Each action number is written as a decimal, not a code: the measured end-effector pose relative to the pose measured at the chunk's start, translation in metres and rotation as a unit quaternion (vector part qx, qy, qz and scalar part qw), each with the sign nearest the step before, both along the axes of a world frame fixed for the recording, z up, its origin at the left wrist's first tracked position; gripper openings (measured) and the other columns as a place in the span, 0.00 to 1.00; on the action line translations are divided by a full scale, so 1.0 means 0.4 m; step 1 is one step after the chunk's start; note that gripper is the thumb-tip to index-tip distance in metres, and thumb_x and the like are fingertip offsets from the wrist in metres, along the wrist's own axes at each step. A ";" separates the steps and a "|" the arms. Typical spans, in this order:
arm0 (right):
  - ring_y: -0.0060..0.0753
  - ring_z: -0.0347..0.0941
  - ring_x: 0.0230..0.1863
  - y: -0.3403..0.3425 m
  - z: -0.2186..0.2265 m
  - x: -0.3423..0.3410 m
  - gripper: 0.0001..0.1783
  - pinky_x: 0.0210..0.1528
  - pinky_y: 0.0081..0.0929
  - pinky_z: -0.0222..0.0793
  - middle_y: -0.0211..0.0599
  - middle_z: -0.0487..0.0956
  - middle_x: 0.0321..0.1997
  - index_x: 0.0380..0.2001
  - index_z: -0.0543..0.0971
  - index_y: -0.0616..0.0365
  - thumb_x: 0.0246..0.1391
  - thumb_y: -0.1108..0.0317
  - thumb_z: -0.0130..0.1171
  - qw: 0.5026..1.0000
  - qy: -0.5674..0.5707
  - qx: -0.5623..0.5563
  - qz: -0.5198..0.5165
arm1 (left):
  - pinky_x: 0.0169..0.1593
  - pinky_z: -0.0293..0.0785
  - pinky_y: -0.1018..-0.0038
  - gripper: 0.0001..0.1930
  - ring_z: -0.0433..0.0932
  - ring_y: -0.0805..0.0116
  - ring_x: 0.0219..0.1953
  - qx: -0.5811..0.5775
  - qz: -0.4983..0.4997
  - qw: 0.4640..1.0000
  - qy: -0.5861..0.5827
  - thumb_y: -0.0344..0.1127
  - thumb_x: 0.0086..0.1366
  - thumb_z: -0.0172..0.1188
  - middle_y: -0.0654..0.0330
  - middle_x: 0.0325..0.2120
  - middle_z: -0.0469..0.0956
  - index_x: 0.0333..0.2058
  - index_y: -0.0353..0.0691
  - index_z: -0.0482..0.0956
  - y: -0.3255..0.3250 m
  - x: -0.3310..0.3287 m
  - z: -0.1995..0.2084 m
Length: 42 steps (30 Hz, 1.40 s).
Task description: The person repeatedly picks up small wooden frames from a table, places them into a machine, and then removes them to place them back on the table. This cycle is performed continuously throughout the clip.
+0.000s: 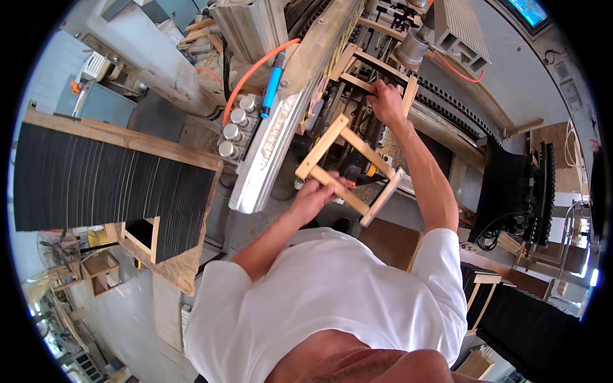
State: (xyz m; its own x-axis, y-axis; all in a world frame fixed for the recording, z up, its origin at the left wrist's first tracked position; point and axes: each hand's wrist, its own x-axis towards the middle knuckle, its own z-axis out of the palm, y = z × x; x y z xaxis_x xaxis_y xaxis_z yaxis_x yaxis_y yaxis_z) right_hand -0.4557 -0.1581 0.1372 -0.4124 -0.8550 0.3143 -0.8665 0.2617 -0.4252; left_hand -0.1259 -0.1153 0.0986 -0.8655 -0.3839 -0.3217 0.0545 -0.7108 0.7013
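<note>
My left hand point(311, 201) is closed around the near rail of a small four-sided wooden frame point(324, 147). This frame is held tilted in front of my body, above the near end of a machine. Farther off, my right hand point(387, 103) reaches out with curled fingers at the near rail of a second wooden frame point(381, 65). That one lies among the metal rails of the machine point(440, 127). The fingertips of my right hand are partly hidden behind the hand itself.
A long metal beam point(258, 172) runs along the machine's left side, with a blue cylinder point(272, 86), an orange hose point(255, 66) and several silver knobs beside it. Black-sided frames stand stacked on the left point(115, 175). More black pieces point(530, 325) are at lower right.
</note>
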 end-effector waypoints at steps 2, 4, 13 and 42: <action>0.54 0.74 0.40 -0.042 -0.024 -0.013 0.13 0.44 0.47 0.67 0.46 0.80 0.30 0.33 0.72 0.58 0.43 0.73 0.63 0.999 0.035 0.006 0.014 | 0.60 0.69 0.65 0.16 0.71 0.64 0.57 0.010 -0.013 1.000 -0.004 0.30 0.71 0.48 0.57 0.52 0.72 0.57 0.39 0.64 0.011 0.069 -0.009; 0.57 0.74 0.39 -0.078 -0.032 -0.035 0.13 0.42 0.49 0.70 0.47 0.79 0.31 0.33 0.73 0.58 0.41 0.73 0.63 0.999 0.050 0.011 -0.001 | 0.60 0.70 0.62 0.17 0.72 0.58 0.57 -0.006 -0.020 0.999 -0.037 0.30 0.71 0.48 0.54 0.52 0.72 0.57 0.39 0.65 0.013 0.123 -0.008; 0.53 0.74 0.46 -0.214 -0.033 -0.172 0.15 0.49 0.46 0.65 0.47 0.81 0.32 0.39 0.73 0.55 0.45 0.71 0.60 0.979 0.170 0.101 -0.038 | 0.61 0.68 0.60 0.17 0.72 0.57 0.57 0.029 0.036 0.999 -0.026 0.28 0.69 0.50 0.55 0.51 0.73 0.56 0.40 0.66 0.020 0.199 -0.040; 0.46 0.78 0.46 -0.457 0.034 -0.294 0.15 0.46 0.50 0.70 0.37 0.82 0.40 0.39 0.82 0.52 0.44 0.68 0.68 0.956 0.202 0.212 0.038 | 0.57 0.74 0.65 0.16 0.75 0.57 0.53 0.066 0.339 0.934 -0.088 0.30 0.67 0.55 0.52 0.48 0.75 0.52 0.32 0.68 0.174 0.259 -0.086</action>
State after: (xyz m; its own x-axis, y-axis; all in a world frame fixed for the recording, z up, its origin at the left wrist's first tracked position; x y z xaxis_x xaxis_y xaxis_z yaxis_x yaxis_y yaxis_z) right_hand -0.5733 -0.3411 0.1506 -0.2614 -0.9637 0.0540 -0.9611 0.2651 0.0775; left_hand -0.0222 -0.0457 0.0640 -0.3671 -0.7715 -0.5195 0.4167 -0.6358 0.6497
